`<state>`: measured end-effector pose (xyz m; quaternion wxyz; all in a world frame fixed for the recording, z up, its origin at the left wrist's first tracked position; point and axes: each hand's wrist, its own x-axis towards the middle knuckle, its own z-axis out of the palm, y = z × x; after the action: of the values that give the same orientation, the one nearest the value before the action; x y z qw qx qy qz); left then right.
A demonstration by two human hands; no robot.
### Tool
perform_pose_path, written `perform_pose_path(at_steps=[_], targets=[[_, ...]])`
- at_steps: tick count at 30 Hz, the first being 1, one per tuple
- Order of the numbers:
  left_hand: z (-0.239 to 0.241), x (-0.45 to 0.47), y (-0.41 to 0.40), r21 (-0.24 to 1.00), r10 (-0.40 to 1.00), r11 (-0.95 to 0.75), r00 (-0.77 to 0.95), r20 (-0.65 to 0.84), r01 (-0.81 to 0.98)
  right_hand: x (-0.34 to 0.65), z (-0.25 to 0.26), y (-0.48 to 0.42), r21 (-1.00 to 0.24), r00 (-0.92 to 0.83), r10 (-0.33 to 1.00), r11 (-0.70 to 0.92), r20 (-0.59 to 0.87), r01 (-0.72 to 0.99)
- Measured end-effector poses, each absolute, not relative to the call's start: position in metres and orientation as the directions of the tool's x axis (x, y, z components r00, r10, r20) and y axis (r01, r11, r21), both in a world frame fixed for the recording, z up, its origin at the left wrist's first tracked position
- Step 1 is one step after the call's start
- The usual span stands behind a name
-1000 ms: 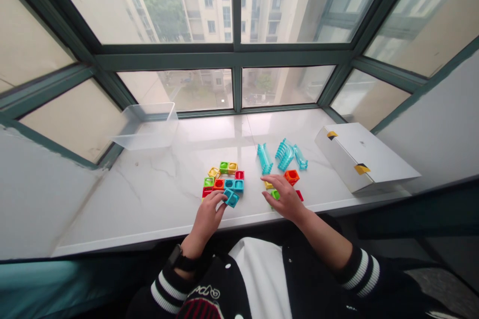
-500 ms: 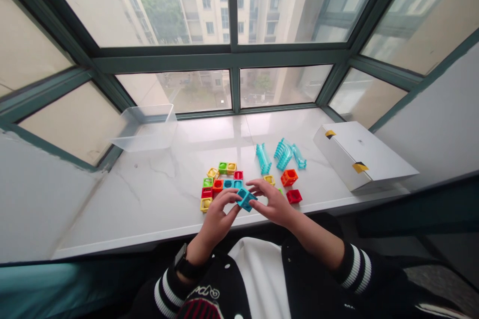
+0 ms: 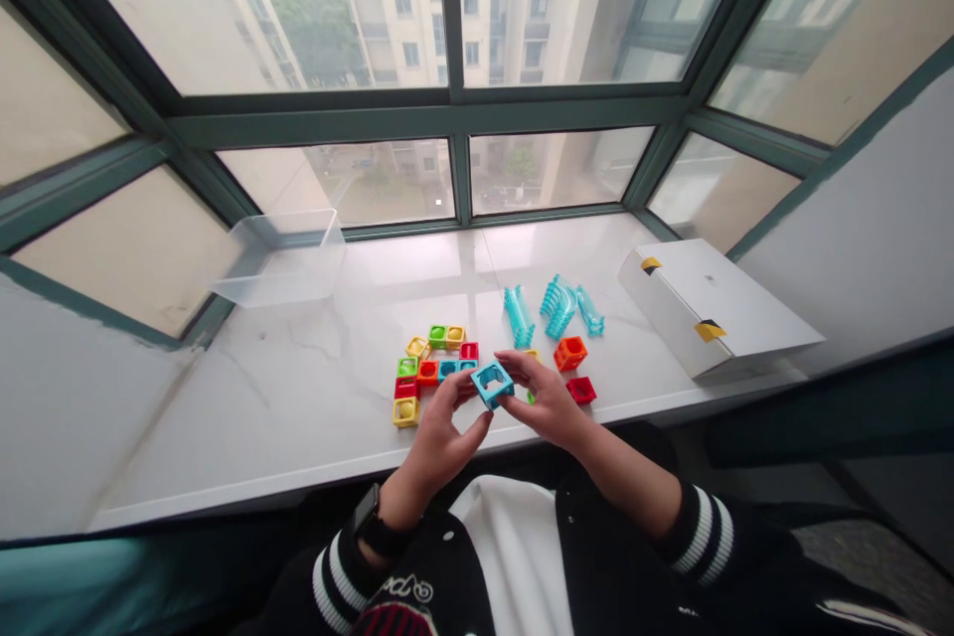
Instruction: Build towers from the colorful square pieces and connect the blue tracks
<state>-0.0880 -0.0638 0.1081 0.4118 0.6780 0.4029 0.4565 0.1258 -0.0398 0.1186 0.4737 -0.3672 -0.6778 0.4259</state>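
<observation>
A blue hollow cube block (image 3: 492,385) with a round opening in its upper face is held just above the sill's front part. My right hand (image 3: 548,404) pinches it from the right, thumb in front and fingers behind. My left hand (image 3: 439,439) is at its left side, fingertips against it and thumb at its lower corner. Left of the hands lies a joined line of cube blocks, including a yellow block (image 3: 405,411), a red block (image 3: 406,388), a green block (image 3: 407,367) and an orange block (image 3: 427,374). My fingers partly cover the blue ones there.
An orange block (image 3: 570,354) and a red block (image 3: 581,391) lie right of my hands. Behind are clear blue track pieces (image 3: 519,316). A transparent bin (image 3: 279,268) stands back left, a white box (image 3: 719,308) at right. Windows border the white sill (image 3: 298,427).
The blue block has been turned so that its round opening faces up. My left thumb has shifted lower, with that hand's grip looser. The view has shifted slightly.
</observation>
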Motion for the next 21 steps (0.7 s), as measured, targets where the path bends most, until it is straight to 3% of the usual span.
perform_pose_path(at_steps=[14, 21], targets=[[0.109, -0.077, -0.057, 0.798, 0.881, -0.473, 0.229, 0.415, 0.374, 0.135, 0.111, -0.038, -0.858, -0.294, 0.888, 0.433, 0.353, 0.276], [0.111, -0.076, -0.057, 0.780, 0.876, -0.481, 0.263, 0.404, 0.401, 0.143, 0.117, -0.038, -0.826, -0.279, 0.892, 0.440, 0.356, 0.353]])
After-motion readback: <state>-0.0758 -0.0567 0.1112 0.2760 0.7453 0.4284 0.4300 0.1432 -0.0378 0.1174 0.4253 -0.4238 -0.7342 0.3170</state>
